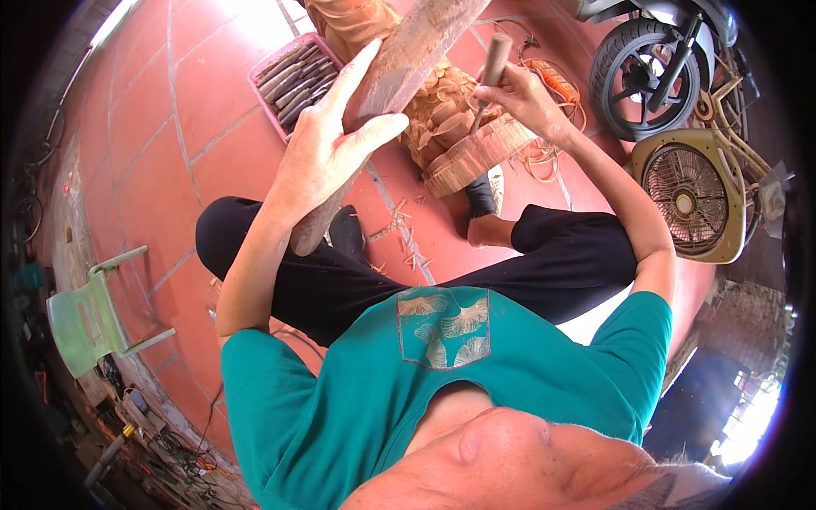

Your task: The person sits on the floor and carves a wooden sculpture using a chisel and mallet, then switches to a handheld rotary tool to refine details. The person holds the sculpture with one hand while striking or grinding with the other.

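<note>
My left hand (319,157) is on a long wooden club-like mallet (408,64), thumb over it and index finger stretched along its side. The other fingers are hidden. The mallet slants up and away, its narrower end beneath my wrist. In my right hand (529,100) is a chisel (495,61) with a wooden handle, held upright between closed fingers. Its blade points down at the edge of a wood carving (484,153), which has a flat round base and rough, leaf-like cuts. The mallet hides part of the carving and stands apart from the chisel.
A pink basket (263,93) full of chisels stands at the far left on the tiled floor (153,161). Wood chips (412,251) lie between my feet. To the right are an orange power strip (554,81) with cords, a motorbike wheel (646,76) and a fan (687,200). A green chair (85,323) stands left.
</note>
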`<state>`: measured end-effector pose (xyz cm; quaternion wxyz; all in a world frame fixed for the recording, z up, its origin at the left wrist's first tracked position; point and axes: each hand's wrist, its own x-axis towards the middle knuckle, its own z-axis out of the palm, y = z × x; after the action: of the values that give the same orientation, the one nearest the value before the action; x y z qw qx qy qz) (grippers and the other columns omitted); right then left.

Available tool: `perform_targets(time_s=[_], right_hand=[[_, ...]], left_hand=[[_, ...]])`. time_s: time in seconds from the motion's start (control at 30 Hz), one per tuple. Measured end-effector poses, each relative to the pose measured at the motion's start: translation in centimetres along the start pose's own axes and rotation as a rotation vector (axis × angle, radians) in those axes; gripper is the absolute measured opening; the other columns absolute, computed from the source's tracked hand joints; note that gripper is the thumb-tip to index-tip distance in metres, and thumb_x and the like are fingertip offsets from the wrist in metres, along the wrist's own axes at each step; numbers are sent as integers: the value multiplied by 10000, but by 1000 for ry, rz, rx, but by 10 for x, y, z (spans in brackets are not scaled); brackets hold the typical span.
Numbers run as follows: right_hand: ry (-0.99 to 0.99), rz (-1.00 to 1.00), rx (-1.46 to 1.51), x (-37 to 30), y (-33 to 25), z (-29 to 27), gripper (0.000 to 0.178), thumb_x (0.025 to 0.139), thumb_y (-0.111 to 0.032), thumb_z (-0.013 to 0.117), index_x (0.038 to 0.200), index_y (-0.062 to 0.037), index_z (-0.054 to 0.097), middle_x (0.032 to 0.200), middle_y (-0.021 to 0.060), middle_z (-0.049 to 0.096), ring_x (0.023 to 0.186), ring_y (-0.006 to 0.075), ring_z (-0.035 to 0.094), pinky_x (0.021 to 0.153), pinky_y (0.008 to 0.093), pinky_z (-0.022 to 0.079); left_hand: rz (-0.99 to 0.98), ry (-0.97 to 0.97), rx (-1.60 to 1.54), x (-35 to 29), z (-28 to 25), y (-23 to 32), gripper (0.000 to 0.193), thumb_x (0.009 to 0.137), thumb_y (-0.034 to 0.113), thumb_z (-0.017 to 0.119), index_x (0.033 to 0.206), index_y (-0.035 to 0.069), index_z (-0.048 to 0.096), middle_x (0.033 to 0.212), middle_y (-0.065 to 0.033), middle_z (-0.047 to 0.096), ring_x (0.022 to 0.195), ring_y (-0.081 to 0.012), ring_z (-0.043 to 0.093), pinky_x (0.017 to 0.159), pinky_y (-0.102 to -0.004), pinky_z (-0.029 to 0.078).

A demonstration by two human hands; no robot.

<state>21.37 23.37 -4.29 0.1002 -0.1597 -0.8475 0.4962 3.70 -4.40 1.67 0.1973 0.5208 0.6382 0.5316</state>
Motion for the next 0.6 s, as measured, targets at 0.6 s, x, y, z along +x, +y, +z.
perform_targets(time_s=[0.6], right_hand=[[-101,-354,-473,2,-31,30,461,851,-279,775,1180,-15,590,836,172,643,783,351,666,699,426,522]], left_hand=[[-65,107,-304,2,-2,9,745,923,110,710,1542,-21,317,1409,-160,553,1237,-187,572,1053,-320,450]])
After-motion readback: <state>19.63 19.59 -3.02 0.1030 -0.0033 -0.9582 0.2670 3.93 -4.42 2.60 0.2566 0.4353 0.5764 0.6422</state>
